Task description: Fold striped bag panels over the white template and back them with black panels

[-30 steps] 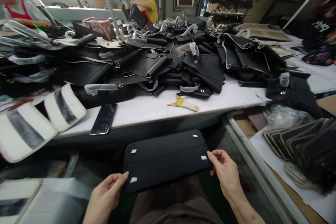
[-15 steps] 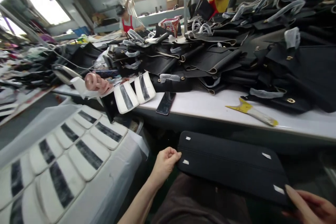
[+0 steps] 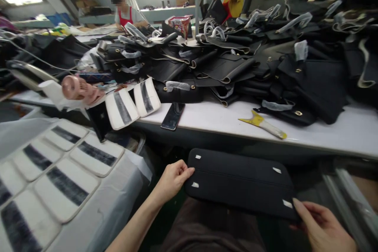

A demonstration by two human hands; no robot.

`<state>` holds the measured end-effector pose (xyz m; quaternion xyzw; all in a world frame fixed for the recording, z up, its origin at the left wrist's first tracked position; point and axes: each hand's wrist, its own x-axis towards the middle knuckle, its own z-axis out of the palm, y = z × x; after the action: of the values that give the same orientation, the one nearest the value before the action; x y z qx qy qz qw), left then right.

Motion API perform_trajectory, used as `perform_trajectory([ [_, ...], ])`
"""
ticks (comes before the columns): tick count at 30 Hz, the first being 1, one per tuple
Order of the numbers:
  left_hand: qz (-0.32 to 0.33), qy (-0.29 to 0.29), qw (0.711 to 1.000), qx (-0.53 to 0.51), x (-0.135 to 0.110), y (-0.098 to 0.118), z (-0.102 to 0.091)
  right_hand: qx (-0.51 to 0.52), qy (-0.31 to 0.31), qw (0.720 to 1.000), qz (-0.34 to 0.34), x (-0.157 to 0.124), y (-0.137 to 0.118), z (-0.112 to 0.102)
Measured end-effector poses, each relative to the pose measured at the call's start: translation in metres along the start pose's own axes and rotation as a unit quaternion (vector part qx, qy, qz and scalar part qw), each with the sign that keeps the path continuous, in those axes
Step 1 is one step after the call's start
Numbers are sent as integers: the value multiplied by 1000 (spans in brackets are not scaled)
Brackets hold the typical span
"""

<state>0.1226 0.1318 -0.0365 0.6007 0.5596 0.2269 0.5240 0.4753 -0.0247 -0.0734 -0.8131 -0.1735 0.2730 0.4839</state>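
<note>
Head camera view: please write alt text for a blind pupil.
A person's left hand and right hand hold a black panel by its ends. Beyond, a phone and a yellow-ended tool lie on a white table heaped with black pieces; dark-striped white panels lie at left.

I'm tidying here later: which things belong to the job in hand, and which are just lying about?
Likely the job:
white-tabbed black panel, held by left hand and right hand
dark-striped white panels
black handbags

Apparently just lying about:
smartphone
pink fan
yellow-and-white tool
</note>
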Motion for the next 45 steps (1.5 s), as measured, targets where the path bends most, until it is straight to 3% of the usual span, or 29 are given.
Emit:
perform_trajectory([
  [3, 0, -13, 999, -37, 4, -5, 2, 36, 0, 999, 33, -4, -10, 3],
  [9, -32, -41, 993, -107, 7, -17, 4, 43, -12, 999, 15, -9, -8, 5],
  [11, -39, -51, 990, -127, 7, -21, 5, -12, -12, 1000, -25, -8, -11, 3],
  [13, -41, -55, 988, -138, 7, -23, 5, -119, -4, 984, -133, -5, -19, 2],
  [15, -40, -59, 987, -142, 8, -23, 5, -255, -2, 926, -278, -4, -28, 3],
  [17, -39, -66, 987, -142, 8, -23, 5, -365, -26, 842, -396, -7, -34, 10],
  [19, -41, -69, 987, -142, 8, -25, 5, -428, -54, 776, -460, -14, -37, 24],
  [22, -39, -65, 986, -150, 10, -32, 5, -460, -100, 735, -488, -34, -37, 55],
  [29, -34, -66, 985, -153, 15, -44, 5, -430, -229, 752, -444, -76, -67, 129],
  [35, -23, -49, 990, -130, 16, -30, 1, -344, -321, 752, -462, -94, -86, 174],
  [38, -4, -41, 993, -109, 15, -25, 1, -325, -327, 757, -463, -102, -86, 190],
  [40, 3, -38, 995, -96, 15, -24, 3, -314, -326, 757, -471, -104, -87, 191],
  [42, 11, -30, 995, -91, 14, -26, 5, -298, -318, 757, -486, -98, -90, 178],
  [45, 23, -15, 997, -78, 13, -28, 7, -269, -215, 802, -488, -60, -86, 130],
])
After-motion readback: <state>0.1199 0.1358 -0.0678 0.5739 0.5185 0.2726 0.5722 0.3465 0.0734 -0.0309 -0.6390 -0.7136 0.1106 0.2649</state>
